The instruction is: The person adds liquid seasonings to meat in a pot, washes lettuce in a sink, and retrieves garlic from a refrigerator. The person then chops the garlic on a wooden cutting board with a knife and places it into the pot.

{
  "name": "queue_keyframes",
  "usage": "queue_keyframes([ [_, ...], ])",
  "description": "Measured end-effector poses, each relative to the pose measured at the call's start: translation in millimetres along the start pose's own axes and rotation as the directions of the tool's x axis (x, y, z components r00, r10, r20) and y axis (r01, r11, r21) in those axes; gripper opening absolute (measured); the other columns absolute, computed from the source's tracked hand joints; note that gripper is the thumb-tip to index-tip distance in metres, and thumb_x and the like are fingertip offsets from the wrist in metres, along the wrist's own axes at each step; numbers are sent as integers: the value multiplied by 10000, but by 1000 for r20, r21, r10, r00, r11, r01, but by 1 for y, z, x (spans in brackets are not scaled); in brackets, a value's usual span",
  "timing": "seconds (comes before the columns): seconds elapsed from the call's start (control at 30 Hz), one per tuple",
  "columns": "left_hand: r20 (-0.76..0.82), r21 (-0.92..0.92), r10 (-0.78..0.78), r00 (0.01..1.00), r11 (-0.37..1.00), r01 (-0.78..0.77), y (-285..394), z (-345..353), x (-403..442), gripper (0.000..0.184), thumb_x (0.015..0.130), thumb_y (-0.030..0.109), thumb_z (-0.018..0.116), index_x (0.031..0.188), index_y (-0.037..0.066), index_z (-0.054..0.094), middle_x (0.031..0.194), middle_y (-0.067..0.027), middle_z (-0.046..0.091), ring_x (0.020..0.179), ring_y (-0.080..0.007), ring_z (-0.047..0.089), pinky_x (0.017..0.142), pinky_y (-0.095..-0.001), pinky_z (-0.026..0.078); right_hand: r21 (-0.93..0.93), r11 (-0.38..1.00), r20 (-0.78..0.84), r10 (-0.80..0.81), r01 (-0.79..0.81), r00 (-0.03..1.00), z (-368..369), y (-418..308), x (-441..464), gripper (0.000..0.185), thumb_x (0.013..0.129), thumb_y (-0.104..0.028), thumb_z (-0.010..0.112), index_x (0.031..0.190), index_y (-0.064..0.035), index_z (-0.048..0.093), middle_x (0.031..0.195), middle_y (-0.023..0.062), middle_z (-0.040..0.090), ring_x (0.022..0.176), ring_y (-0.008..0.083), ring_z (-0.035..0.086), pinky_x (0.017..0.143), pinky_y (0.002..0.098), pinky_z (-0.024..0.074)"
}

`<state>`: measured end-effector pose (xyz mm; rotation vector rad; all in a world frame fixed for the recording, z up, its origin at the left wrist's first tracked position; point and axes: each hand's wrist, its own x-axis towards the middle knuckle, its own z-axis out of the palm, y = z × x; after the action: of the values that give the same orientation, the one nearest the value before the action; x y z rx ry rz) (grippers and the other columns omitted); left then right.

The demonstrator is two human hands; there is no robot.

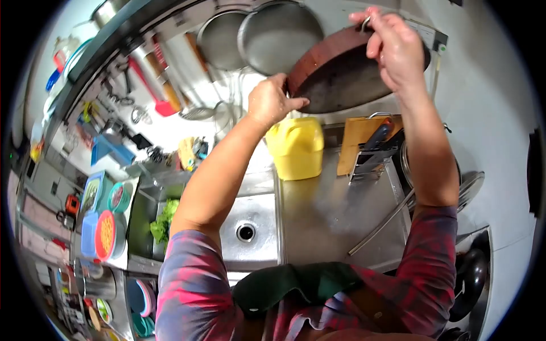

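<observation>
Raised near the wall is a thick round chopping board (347,82) with a reddish-brown side and a dark, wet-looking face, tilted at an angle. My left hand (272,101) grips its lower left edge, thumb on the face. My right hand (395,48) is closed at the metal ring (365,24) on its upper edge. Just below the board stands a yellow plastic container (297,149). To the right of that, a wire rack (369,162) holds a wooden board (354,142) and dark-handled knives.
A sink (259,213) with a drain lies beside a steel counter (324,227). Leafy greens (165,221) sit in the left basin. Two round pans (278,37) and several utensils hang on the wall. Bowls and tubs, including a red bowl (106,236), stand at the left.
</observation>
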<state>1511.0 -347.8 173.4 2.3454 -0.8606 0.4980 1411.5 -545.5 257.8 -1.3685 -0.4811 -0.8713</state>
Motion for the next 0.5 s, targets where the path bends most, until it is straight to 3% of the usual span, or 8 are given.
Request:
queue_keyframes([
  [0.07,-117,64,-10,993,998,18,0,-46,-26,437,517,347,774,785,60,582,648,-84,589,623,-257,575,580,-343,451,-10,995,93,-94,95,991,36,-27,4,211,882,-141,443,983,31,514,1017,120,592,495,8,413,423,120,295],
  [0.1,-191,15,13,981,1000,-10,-3,-66,-41,417,520,316,786,743,39,568,599,-56,550,555,-186,501,533,-305,419,-23,979,70,-200,202,977,72,-59,-9,166,826,-115,499,758,28,549,750,114,597,458,98,490,425,190,374],
  [0.13,-268,-26,34,963,999,-42,-6,-88,-58,403,522,285,798,700,19,555,551,-28,512,488,-116,428,487,-267,388,10,979,62,-204,204,977,95,-74,-15,140,841,-91,476,801,25,543,787,115,607,390,49,431,344,144,292],
  [0.17,-276,-15,-45,960,999,42,2,-115,-80,396,520,280,802,702,24,561,549,-14,498,496,-92,406,477,-250,372,-16,989,102,-145,147,984,111,-92,-20,127,841,-83,474,832,26,538,819,122,615,395,55,437,333,154,290],
  [0.23,-281,19,-29,959,999,35,-7,-157,-125,416,511,307,797,713,29,564,577,-32,515,516,-115,455,500,-269,391,62,996,99,-71,65,993,158,-130,-40,155,835,-103,491,883,39,530,798,120,628,380,57,427,320,165,286],
  [0.3,-270,74,-25,962,996,46,-17,-192,-180,428,517,347,780,722,38,567,608,-56,543,548,-168,521,540,-302,425,189,980,157,29,-59,987,187,-130,-49,238,860,-111,455,1033,52,475,963,121,565,465,25,423,383,139,304],
  [0.4,-243,55,-99,965,992,115,-35,-231,-275,440,518,392,752,732,48,578,662,-107,588,633,-274,586,608,-361,461,48,983,501,130,-177,855,232,-123,-72,412,899,-62,362,1284,47,265,1303,118,375,653,-12,462,478,103,375],
  [0.5,-153,93,-321,935,937,337,-37,-269,-383,453,489,381,750,741,41,589,672,-143,591,682,-318,588,622,-384,461,234,875,572,229,-424,788,293,-115,-139,351,893,-73,372,1218,50,323,1266,119,410,624,-18,473,462,86,380],
])
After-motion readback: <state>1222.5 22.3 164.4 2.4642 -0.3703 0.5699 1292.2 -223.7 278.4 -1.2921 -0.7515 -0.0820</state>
